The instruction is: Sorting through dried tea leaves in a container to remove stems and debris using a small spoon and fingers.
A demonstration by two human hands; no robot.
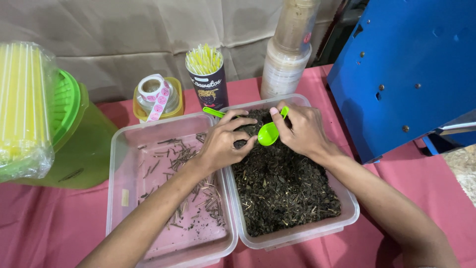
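Broadly, a tabletop (pixel 59 223) under a pinkish-red cloth carries everything, with a blue metal machine (pixel 401 69) standing at its right rear. On the left sit a green lidded bin (pixel 82 134) and, partly in front of it, a plastic-wrapped bundle of yellow straws (pixel 22 109). Two clear plastic trays lie side by side at the middle, touching along their long edges. The left tray (pixel 124 149) holds only a thin scatter of dry stalks and crumbs; the right tray (pixel 349 208) is filled with dark, shredded dried leaves (pixel 282 193). Behind the trays rise a tall stack of clear cups (pixel 290 49), a dark tube packed with yellow straws (pixel 208 82), and a small yellow tub with a roll of pink stickers (pixel 154 94) resting on it.

Both hands meet over the far end of the right tray. The right hand (pixel 302 131) pinches the handle of a small bright-green scoop (pixel 268 133) between thumb and fingers, the bowl facing the other hand. The left hand (pixel 225 144) is half curled, fingertips touching the scoop's bowl and the leaves; it may be holding a pinch of leaf, but that is hidden. A second green handle (pixel 213 112) pokes out just behind the left hand.
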